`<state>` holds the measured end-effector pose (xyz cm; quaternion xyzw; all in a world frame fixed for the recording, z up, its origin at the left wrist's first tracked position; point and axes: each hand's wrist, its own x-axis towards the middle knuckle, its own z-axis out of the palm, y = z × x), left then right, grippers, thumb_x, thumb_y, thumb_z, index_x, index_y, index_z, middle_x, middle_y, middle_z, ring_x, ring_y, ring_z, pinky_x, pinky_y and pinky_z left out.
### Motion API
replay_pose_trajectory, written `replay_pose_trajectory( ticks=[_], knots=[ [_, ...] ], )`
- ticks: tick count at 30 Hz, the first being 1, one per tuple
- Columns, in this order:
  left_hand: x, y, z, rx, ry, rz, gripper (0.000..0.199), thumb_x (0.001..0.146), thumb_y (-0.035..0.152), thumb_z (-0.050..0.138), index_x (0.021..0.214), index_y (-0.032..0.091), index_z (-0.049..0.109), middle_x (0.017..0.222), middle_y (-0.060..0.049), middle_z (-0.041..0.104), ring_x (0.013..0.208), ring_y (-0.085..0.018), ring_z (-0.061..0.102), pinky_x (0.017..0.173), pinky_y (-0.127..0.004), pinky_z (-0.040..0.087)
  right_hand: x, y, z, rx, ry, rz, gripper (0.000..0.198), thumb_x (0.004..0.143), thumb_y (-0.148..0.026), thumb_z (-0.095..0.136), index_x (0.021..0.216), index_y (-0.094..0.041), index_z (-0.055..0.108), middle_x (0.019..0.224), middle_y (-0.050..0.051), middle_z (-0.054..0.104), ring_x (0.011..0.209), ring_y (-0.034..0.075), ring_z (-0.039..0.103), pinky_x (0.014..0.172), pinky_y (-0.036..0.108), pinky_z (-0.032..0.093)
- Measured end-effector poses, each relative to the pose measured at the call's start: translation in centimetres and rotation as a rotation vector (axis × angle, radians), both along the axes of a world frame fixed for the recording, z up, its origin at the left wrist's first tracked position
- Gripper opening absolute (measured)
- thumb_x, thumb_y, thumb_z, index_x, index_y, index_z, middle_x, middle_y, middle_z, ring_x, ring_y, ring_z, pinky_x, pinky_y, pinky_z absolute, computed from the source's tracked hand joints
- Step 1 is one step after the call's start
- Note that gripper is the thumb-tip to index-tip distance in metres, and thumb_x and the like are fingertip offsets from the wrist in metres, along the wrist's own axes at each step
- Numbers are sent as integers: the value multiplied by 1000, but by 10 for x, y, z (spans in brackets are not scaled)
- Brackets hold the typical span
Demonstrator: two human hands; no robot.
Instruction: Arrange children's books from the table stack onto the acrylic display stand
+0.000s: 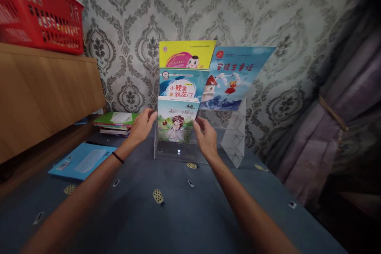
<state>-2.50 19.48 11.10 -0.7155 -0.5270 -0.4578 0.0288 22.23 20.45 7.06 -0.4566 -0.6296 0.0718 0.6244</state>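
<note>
Half-curled left hand (143, 125) and right hand (206, 136), grip unclear, are flanking the racked pale-green paperback (177, 121); flat blue book (82, 162) is lying unracked.

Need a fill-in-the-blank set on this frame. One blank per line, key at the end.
1. The right hand is at the front book's ____ edge.
2. A dark band circles the person's ____ wrist.
3. The basket on the wooden cabinet is ____ in colour.
4. The topmost book in the clear stand's left column has a ____ background.

Missing words: right; left; red; yellow.
</note>
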Motion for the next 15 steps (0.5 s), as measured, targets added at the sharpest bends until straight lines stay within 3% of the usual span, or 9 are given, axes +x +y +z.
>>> replay_pose_trajectory(
  ticks=[3, 6, 8, 11, 15],
  knots=[
    [-26, -20, -15, -28, 85, 36, 36, 100, 43, 38, 114, 17, 59, 108, -11, 70, 104, -26, 65, 94, -38, 49, 2, -16, -4, 14, 12, -56, 42, 90, -54, 49, 103, -17, 63, 100, 14, 73, 93, 28, 67, 81, 42, 51],
    [-72, -43, -40, -171, 264, 144, 39, 97, 44, 38, 120, 19, 58, 123, -12, 67, 118, -29, 61, 101, -42, 47, -3, -36, -14, 6, -53, -13, 29, 95, -45, 46, 90, -20, 60, 88, 8, 69, 83, 24, 64, 75, 36, 50],
    [-108, -56, -59, -322, 373, 280, 45, 95, 43, 39, 127, 18, 57, 129, -14, 66, 123, -33, 59, 102, -46, 47, -11, -49, -26, 3, -132, 73, 25, 97, -39, 45, 87, -21, 59, 84, 5, 67, 80, 22, 63, 75, 34, 50],
    [-159, -71, -82, -520, 422, 453, 64, 93, 46, 37, 141, 5, 49, 145, -22, 55, 135, -37, 51, 110, -50, 41, -31, -65, -47, 24, -285, 224, 20, 100, -31, 44, 91, -22, 60, 86, 5, 67, 81, 21, 64, 75, 33, 51],
    [-194, -87, -101, -713, 429, 507, 74, 95, 51, 31, 150, 4, 40, 158, -21, 40, 148, -37, 35, 117, -55, 31, -63, -83, -69, 49, -498, 408, 19, 101, -23, 44, 97, -22, 62, 90, 6, 68, 86, 22, 65, 78, 35, 53]
  ],
)
